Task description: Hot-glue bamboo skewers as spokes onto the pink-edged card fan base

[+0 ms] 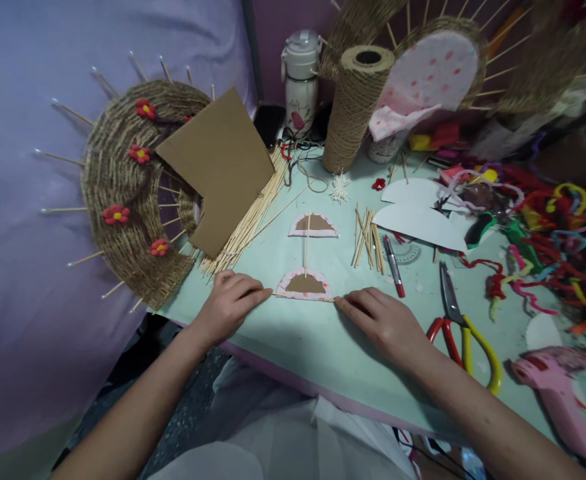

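Note:
A thin wooden stick (283, 294) lies along the straight edge of the near half-circle piece (305, 285), cardboard bordered with pink-spotted fabric. My left hand (227, 303) pinches the stick's left end, and my right hand (380, 320) has its fingertips closed at the right end. Farther back lies a matching half-circle piece (315, 225). Another stick (307, 250) runs between the two pieces, overlapping both. Short cut sticks (369, 240) and a red-and-silver marker (394, 267) lie to the right of them.
Scissors (453, 300) and a pink glue gun (547, 380) lie at the right, near tangled pipe cleaners (527, 247). A twine roll (357, 107) and bottle (301, 87) stand behind. Leftward are long sticks (253, 223), cardboard (223, 160) and a woven twine piece (117, 140) with protruding sticks.

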### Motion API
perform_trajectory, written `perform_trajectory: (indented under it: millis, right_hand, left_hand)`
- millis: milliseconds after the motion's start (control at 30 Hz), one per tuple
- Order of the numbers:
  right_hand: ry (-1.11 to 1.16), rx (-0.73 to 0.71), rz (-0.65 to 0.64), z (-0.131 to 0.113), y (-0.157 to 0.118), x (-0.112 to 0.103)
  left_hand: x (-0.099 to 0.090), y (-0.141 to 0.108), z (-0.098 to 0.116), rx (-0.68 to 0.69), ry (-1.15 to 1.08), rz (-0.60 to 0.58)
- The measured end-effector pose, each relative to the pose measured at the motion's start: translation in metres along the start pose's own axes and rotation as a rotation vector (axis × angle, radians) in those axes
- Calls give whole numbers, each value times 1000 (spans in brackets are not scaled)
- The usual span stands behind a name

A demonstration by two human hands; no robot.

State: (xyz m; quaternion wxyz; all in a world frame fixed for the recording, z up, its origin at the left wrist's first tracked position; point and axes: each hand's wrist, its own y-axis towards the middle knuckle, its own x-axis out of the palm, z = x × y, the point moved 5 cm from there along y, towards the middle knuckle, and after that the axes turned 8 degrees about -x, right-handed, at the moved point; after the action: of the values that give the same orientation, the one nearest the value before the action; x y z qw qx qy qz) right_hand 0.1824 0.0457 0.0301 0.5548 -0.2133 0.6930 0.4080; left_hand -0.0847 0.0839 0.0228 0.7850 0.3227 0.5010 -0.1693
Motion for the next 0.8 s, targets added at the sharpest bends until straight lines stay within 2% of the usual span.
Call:
perform_trajectory:
  millis: [800]
  right_hand:
    - [-15, -7, 32, 1, -2, 2]
  left_hand:
    - [2, 2, 2, 14, 25, -18]
